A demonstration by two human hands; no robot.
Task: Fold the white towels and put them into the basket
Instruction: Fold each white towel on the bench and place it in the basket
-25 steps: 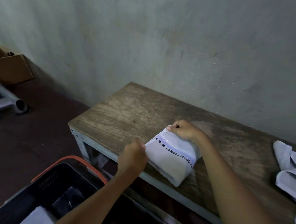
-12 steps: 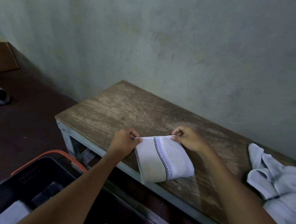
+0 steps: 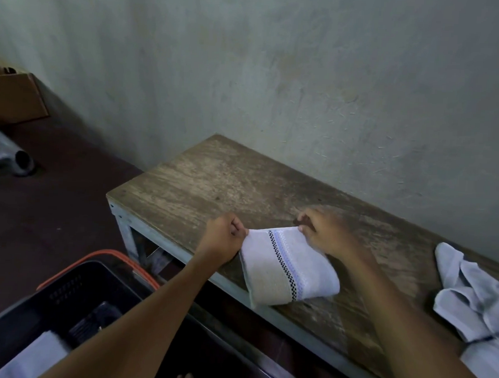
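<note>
Lying at the near edge of the worn wooden bench (image 3: 214, 181), the folded white towel (image 3: 287, 266) is held by its two far corners. The left grip (image 3: 222, 239) has its curled fingers and thumb pinching the left corner. The right grip (image 3: 327, 233), slightly blurred, nips the right corner between thumb and fingertips. From the two grips the towel runs back toward the person, and its near corner hangs just over the bench's front edge. A woven band crosses the cloth below the right grip: a row of small black-and-white checks beside pale blue stitching. Well to the right of the right grip, a heap of loose white towels (image 3: 473, 304) lies crumpled on the bench and runs out of view. Below and left of the left grip, a dark plastic basket (image 3: 64, 283) with an orange handle (image 3: 117, 255) stands on the floor (image 3: 53, 207) beside the bench. The left forearm passes over it, and another folded white towel (image 3: 40, 354) lies inside. Beyond both grips the bench meets a grey-green plastered wall (image 3: 277, 74). Far left of the left grip sit a brown cardboard box (image 3: 16, 95) and a grey metal tube (image 3: 13, 159).
</note>
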